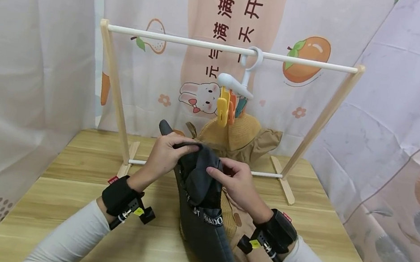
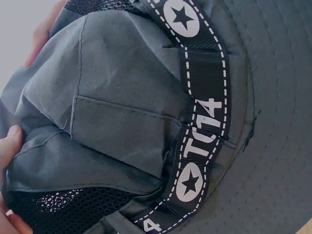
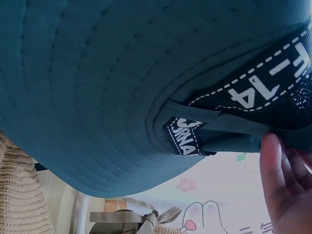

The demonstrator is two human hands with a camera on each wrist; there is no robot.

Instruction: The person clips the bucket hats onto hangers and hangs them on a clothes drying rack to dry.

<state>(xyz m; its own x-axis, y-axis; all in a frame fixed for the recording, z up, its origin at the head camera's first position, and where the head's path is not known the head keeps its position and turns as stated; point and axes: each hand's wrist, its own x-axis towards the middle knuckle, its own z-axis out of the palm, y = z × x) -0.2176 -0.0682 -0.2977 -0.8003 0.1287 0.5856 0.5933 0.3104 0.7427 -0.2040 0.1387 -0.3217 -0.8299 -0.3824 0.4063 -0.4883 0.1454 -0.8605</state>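
Fingers of my left hand [image 1: 170,152] and right hand [image 1: 236,181] are clamped on the dark gray brimmed hat [image 1: 206,239], over the tabletop [image 1: 61,199]. Gripping: complete. Crown handling: apparently unfinished. Hat: unattached to the hanger [image 1: 235,85].

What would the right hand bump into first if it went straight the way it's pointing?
The dark hat, which the right hand is pinching; beyond that, perhaps the left hand, though the depth between them is unclear.
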